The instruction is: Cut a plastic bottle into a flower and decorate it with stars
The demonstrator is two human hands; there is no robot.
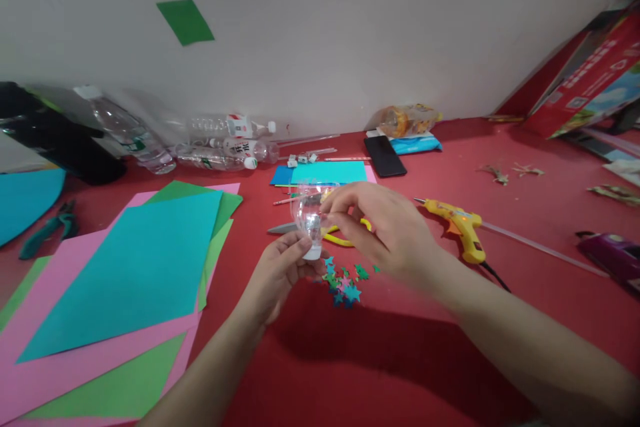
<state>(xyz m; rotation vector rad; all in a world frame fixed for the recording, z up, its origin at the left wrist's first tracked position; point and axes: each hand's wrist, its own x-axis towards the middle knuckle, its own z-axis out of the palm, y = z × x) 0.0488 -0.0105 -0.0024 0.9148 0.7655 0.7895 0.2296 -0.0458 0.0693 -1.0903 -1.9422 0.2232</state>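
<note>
My left hand (pixel 283 270) is closed around the white-capped neck of a cut clear plastic bottle top (pixel 309 217), held cap down with its wide end up. Close against the bottle's right side is my right hand (pixel 380 227), fingers bent and pinched together; whatever they hold, if anything, is hidden. Below the hands a small heap of coloured paper stars (pixel 345 287) lies on the red table (pixel 320 373). Behind them rest yellow-handled scissors (pixel 285 229), partly covered by the bottle and my right hand.
A yellow hot glue gun (pixel 465 230) lies at the right, with a purple tool (pixel 613 257) beyond. Coloured paper sheets (pixel 130 273) spread at left beside pliers (pixel 50 230). Plastic bottles (pixel 215 157) and a phone (pixel 385 155) lie toward the wall. A red box (pixel 585 80) stands far right.
</note>
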